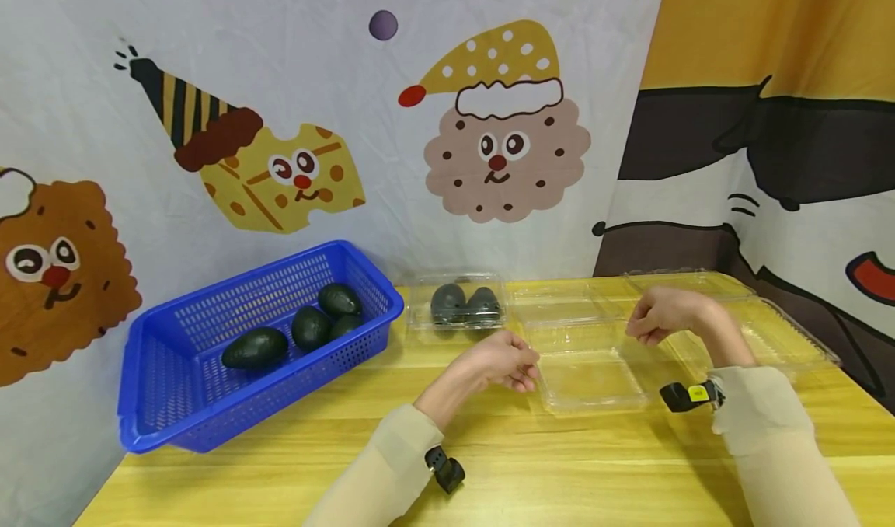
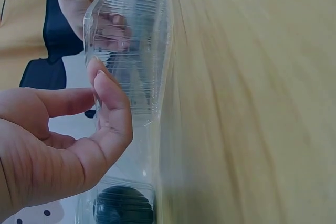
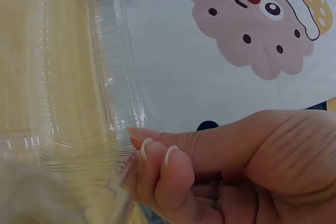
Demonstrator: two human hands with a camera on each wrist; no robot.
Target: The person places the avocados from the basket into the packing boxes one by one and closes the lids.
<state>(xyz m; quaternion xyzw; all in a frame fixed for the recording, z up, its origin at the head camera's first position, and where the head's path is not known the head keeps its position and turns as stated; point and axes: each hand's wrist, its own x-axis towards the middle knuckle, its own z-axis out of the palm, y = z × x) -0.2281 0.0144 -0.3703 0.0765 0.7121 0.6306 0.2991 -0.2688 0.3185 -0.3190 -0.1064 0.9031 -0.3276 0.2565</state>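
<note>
A clear plastic clamshell box (image 1: 593,383) stands on the table before me with its lid folded back, and I see bare table through its base. At its left rim, my left hand (image 1: 499,360) pinches the edge between thumb and fingers; the left wrist view shows this grip on the ribbed wall (image 2: 131,72). My right hand (image 1: 667,315) pinches the opposite side, near the back corner, with thumb against fingertips in the right wrist view. Just behind the left hand, a closed clear box holds two dark avocados (image 1: 447,304).
To the left, a blue perforated basket (image 1: 259,406) holds several avocados (image 1: 255,348). More clear plastic boxes (image 1: 776,333) lie at the right, behind my right forearm. A cartoon-printed cloth (image 1: 391,162) hangs along the table's back edge.
</note>
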